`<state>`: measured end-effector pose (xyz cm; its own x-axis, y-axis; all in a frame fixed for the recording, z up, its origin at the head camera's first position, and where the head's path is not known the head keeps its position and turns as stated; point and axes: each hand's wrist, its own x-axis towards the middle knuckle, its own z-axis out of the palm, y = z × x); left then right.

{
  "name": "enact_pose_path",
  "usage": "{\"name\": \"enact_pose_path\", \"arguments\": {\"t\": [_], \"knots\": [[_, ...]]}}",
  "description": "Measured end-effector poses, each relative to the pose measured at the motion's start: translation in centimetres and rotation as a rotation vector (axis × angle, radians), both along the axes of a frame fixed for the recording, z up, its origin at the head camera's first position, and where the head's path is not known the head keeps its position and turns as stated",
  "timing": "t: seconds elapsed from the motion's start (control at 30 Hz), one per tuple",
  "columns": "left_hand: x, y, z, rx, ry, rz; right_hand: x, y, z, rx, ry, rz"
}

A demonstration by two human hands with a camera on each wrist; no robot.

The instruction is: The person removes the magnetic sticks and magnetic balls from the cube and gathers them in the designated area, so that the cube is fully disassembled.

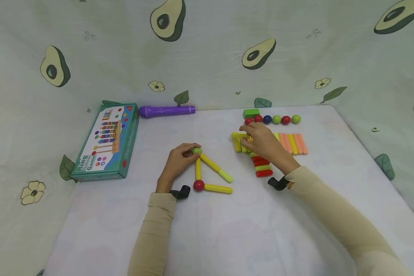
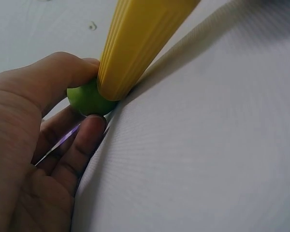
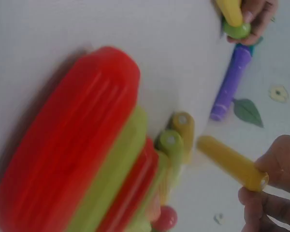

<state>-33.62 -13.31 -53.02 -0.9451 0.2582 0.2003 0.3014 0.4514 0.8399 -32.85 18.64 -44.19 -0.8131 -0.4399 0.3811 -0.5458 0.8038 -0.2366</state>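
In the head view my left hand (image 1: 177, 163) pinches a green ball (image 1: 197, 151) between thumb and fingers. From that ball a yellow stick (image 1: 198, 170) runs down to a red ball (image 1: 199, 186), and another yellow stick (image 1: 209, 162) slants right, ending against a lime stick (image 1: 225, 176). One more yellow stick (image 1: 218, 188) extends right from the red ball. My right hand (image 1: 262, 142) is over the stick rows; in the right wrist view its thumb and fingers pinch the end of a yellow stick (image 3: 232, 163) with a small metallic dot in its tip.
Red and lime sticks (image 1: 263, 168) lie stacked below the right hand, with a row of salmon and yellow sticks (image 1: 293, 144) beside it. Behind are several coloured balls (image 1: 276, 119) and a green block (image 1: 251, 113). A game box (image 1: 105, 142) and a purple microphone-shaped tube (image 1: 167, 111) lie back left.
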Motion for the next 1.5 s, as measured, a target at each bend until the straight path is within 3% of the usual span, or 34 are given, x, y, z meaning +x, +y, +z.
{"name": "enact_pose_path", "arguments": {"t": [0.1,0.23,0.5,0.6,0.7,0.9,1.13,1.37,1.5], "knots": [[0.0,0.1,-0.3,0.011,-0.016,-0.004,-0.6,-1.2,-0.7,0.107,-0.008,0.036],[0.1,0.3,-0.5,0.008,-0.016,-0.011,-1.2,-2.3,-1.5,0.202,-0.091,0.054],[-0.2,0.2,-0.1,-0.013,0.005,0.001,-1.2,-3.2,-1.9,0.145,-0.258,0.023],[-0.2,0.2,0.0,-0.019,-0.006,0.0,-0.3,-3.4,-1.6,0.087,-0.304,0.035],[-0.2,0.3,0.0,-0.015,-0.011,0.001,1.4,-3.8,-1.4,0.047,-0.374,0.1],[-0.1,0.2,0.2,-0.02,-0.012,0.001,4.9,-5.1,-2.2,0.118,-0.482,0.189],[-0.1,0.4,0.0,-0.006,-0.024,-0.001,6.1,-5.1,-3.2,0.24,-0.303,0.264],[0.0,0.6,0.1,-0.01,-0.014,-0.013,7.4,-2.1,-1.7,0.063,-0.25,0.188],[-0.1,0.3,0.4,-0.012,-0.012,-0.002,8.5,0.2,-1.4,-0.027,-0.179,0.142]]}}
